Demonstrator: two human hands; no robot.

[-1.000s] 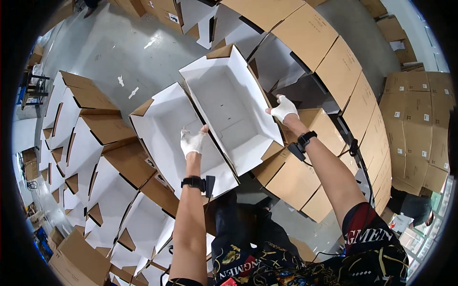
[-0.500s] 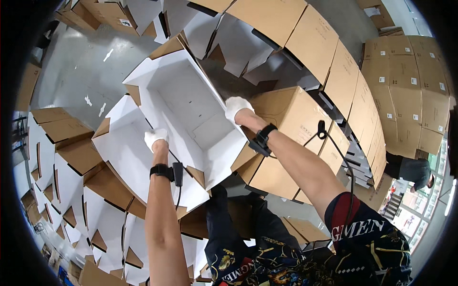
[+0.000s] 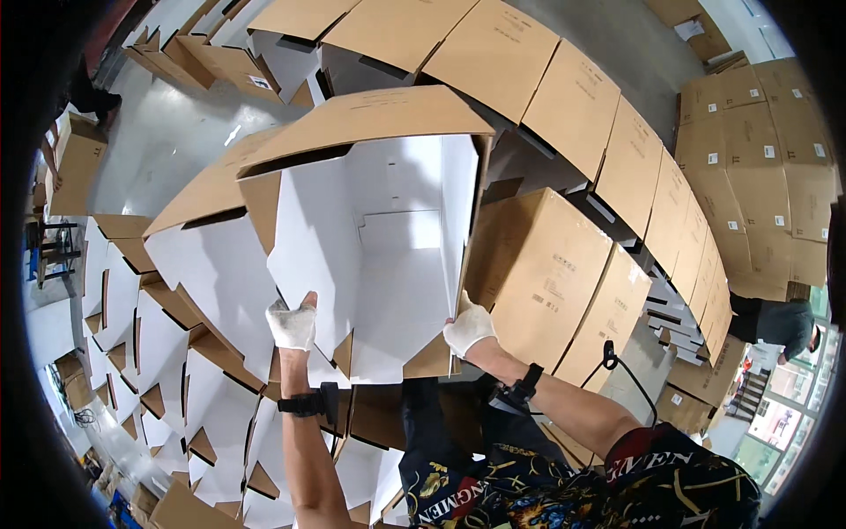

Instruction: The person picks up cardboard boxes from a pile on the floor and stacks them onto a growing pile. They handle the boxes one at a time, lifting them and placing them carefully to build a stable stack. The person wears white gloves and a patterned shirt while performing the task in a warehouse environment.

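An open carton (image 3: 398,291), brown outside and white inside, lies in front of me with its mouth toward me. My left hand (image 3: 293,324), in a white glove, grips its left edge, thumb up; the fingers are partly hidden. Wrapped round the carton's right edge near the front corner is my right hand (image 3: 470,326), also gloved, with the thumb over the rim. Small brown flaps show at the mouth's lower corners. A second open carton (image 3: 216,278) with a white inside sits just left of the held one.
Closed brown cartons (image 3: 551,264) stand close on my right. A curved row of cartons (image 3: 568,97) runs behind. Many open white-lined cartons (image 3: 163,353) crowd the left. Tall stacked cartons (image 3: 749,167) and a person (image 3: 784,328) are at far right. Another person's arm (image 3: 55,159) shows far left.
The carton has turned and tipped, so its mouth faces me and its brown side is on top. My right hand has come down along its edge toward me; my left is slightly lower.
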